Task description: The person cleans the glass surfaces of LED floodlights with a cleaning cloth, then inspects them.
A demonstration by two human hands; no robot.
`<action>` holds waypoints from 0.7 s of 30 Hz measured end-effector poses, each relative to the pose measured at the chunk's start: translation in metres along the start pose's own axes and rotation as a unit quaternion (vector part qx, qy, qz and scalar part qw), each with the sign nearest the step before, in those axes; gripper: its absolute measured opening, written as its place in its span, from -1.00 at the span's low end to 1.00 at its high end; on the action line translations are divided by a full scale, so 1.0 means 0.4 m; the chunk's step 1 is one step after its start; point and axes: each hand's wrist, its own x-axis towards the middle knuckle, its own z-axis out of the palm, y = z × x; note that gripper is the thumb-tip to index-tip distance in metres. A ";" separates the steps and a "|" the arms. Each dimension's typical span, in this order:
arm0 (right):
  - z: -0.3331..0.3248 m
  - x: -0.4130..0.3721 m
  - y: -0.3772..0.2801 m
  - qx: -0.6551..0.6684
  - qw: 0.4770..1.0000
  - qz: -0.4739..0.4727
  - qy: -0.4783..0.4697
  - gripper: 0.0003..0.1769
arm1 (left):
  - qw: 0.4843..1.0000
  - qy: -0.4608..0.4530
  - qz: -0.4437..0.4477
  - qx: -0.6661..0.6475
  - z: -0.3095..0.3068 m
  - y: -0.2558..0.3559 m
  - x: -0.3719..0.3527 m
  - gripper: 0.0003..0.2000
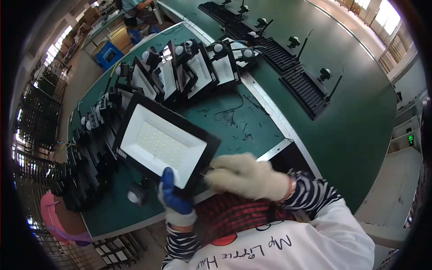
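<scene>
My left hand (177,198), in a blue-coated glove, grips the lower edge of a black-framed LED floodlight (164,141), its thumb over the front rim. The lamp is tilted up, with its white reflector and rows of yellow LEDs facing me. A round white sensor (133,196) on a black mount shows below its lower left edge. At the lamp's right edge is my right hand (249,177) in a cream cloth glove, slightly blurred, fingers drawn together around something small I cannot make out.
More floodlights with sensors (200,72) stand in a curved row on the green bench (234,130), among black wire scraps. Black finned housings (306,90) line the conveyor belt (355,112) beyond a metal rail. A pink-covered stool (56,220) stands left; another person (135,9) is at the back.
</scene>
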 end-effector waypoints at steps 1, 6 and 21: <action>-0.035 0.002 -0.007 0.076 0.996 -0.033 -0.024 -0.60 | 1.000 -0.014 -0.002 -0.009 -0.023 0.031 0.005 -0.39; -0.161 0.076 -0.096 -0.161 0.984 -0.058 0.058 -0.55 | 0.991 -0.077 -0.087 0.065 -0.076 0.113 -0.052 -0.22; -0.191 0.114 -0.107 -0.318 0.946 0.039 -0.057 -0.48 | 0.980 -0.106 -0.164 0.049 -0.023 0.130 -0.098 -0.23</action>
